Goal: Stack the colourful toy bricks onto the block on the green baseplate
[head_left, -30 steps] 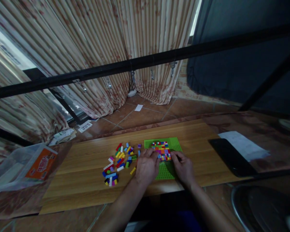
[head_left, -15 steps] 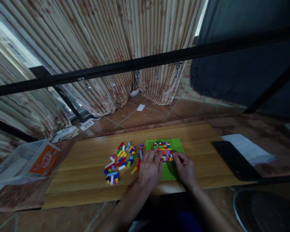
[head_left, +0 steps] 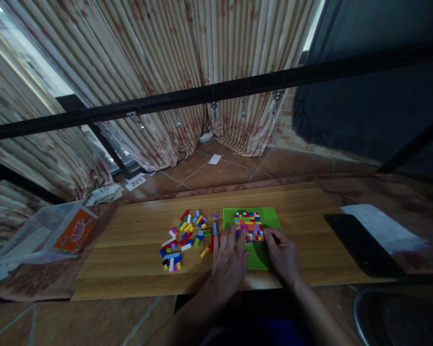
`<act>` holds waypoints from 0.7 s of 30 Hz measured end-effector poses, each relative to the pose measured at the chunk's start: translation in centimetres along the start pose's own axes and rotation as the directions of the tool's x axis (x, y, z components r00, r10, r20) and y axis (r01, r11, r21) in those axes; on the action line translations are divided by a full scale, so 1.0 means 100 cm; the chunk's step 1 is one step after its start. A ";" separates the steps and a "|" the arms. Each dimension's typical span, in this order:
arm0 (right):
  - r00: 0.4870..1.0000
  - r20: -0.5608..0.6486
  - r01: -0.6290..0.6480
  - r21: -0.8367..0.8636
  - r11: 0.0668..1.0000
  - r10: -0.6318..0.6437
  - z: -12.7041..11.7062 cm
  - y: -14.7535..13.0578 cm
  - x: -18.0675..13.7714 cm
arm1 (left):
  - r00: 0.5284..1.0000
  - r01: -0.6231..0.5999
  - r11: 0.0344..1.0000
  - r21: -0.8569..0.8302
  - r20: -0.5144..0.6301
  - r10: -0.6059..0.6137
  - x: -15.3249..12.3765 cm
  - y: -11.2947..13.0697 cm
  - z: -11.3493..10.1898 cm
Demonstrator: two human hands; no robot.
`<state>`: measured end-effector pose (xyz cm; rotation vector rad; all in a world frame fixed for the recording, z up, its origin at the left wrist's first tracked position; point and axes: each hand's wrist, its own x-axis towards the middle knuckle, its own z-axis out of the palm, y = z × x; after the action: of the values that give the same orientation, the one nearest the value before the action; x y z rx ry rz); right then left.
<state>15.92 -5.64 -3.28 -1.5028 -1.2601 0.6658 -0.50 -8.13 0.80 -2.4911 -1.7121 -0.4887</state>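
A green studded baseplate (head_left: 272,218) lies on the wooden tabletop (head_left: 130,250), with a patch of many-coloured small bricks (head_left: 248,224) pressed onto its middle. My left hand (head_left: 229,262) rests flat on the plate's left edge, fingers stretched out toward the coloured patch. My right hand (head_left: 283,254) sits at the plate's near right, fingers curled down against the patch's lower right corner; whether it holds a piece is hidden. Loose coloured bricks (head_left: 185,238) are scattered just left of my left hand.
A black flat slab (head_left: 362,250) and a white sheet (head_left: 382,226) lie at the right of the table. A clear plastic bag with an orange label (head_left: 54,235) lies at the left. A black bar (head_left: 216,91) crosses the view; curtains and tiled floor lie behind.
My left hand's fingers have spread flatter along the plate's left edge. The right hand has stayed at the patch's corner. The camera has shifted, so everything sits slightly further right.
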 end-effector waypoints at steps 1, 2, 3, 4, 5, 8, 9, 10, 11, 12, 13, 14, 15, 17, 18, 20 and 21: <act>1.000 -0.002 0.003 0.000 1.000 -0.003 0.000 0.000 0.000 | 1.000 0.001 1.000 0.001 0.007 -0.001 0.000 -0.001 0.001; 1.000 -0.006 0.005 -0.002 1.000 -0.005 0.000 0.001 0.000 | 1.000 0.005 1.000 0.005 0.013 -0.005 -0.001 -0.001 0.003; 1.000 -0.009 0.006 -0.004 1.000 -0.006 0.000 0.001 0.000 | 1.000 0.011 1.000 0.010 0.018 -0.011 -0.001 -0.001 0.004; 1.000 -0.011 0.006 -0.007 1.000 -0.006 0.000 0.001 0.000 | 1.000 0.017 1.000 0.016 0.021 -0.017 -0.001 0.000 0.005; 1.000 -0.013 0.006 -0.011 1.000 -0.006 0.000 0.001 0.000 | 0.999 0.023 0.999 0.022 0.025 -0.024 -0.002 0.000 0.006; 1.000 -0.005 0.010 -0.017 1.000 -0.010 0.000 0.001 0.000 | 0.998 0.038 0.999 0.022 0.043 -0.039 -0.002 0.002 0.007; 1.000 -0.003 0.011 -0.016 1.000 -0.011 0.000 0.001 0.000 | 0.998 0.041 0.999 0.010 0.050 -0.041 -0.002 0.003 0.006; 1.000 -0.001 0.012 -0.015 1.000 -0.012 0.000 0.000 0.000 | 0.998 0.043 0.999 -0.009 0.056 -0.043 -0.002 0.004 0.004; 1.000 -0.001 0.014 -0.014 1.000 -0.014 0.000 0.000 0.000 | 0.997 0.048 0.998 -0.032 0.059 -0.046 -0.003 0.004 0.002; 1.000 -0.001 0.016 -0.013 1.000 -0.016 0.000 0.000 -0.001 | 0.997 0.054 0.997 -0.058 0.058 -0.051 -0.005 0.005 -0.001; 1.000 -0.001 0.018 -0.013 1.000 -0.018 -0.001 0.000 -0.001 | 0.997 0.062 0.995 -0.083 0.054 -0.057 -0.006 0.004 -0.003; 1.000 0.000 0.022 -0.015 1.000 -0.022 -0.001 0.000 -0.001 | 0.997 0.071 0.992 -0.106 0.045 -0.067 -0.008 0.003 -0.005; 1.000 0.003 0.024 -0.018 1.000 -0.024 -0.001 0.000 -0.001 | 0.996 0.085 0.989 -0.124 0.030 -0.082 -0.009 0.000 -0.008; 1.000 0.014 0.022 -0.028 0.999 -0.021 -0.002 0.000 -0.002 | 0.992 0.122 0.982 -0.146 -0.012 -0.125 -0.011 -0.010 -0.010; 1.000 0.018 0.018 -0.035 0.999 -0.018 -0.002 0.000 -0.002 | 0.987 0.150 0.978 -0.148 -0.039 -0.158 -0.010 -0.018 -0.011; 1.000 0.014 0.014 -0.042 0.999 -0.013 -0.003 0.000 -0.002 | 0.969 0.210 0.968 -0.138 -0.100 -0.224 -0.004 -0.036 -0.012; 1.000 0.011 0.012 -0.042 0.999 -0.012 -0.003 0.000 -0.002 | 0.957 0.246 0.961 -0.130 -0.126 -0.262 0.000 -0.046 -0.012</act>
<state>16.12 -5.89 -3.25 -1.5264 -1.2979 0.6442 -5.00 -6.68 1.47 -2.2505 -2.0084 -0.7858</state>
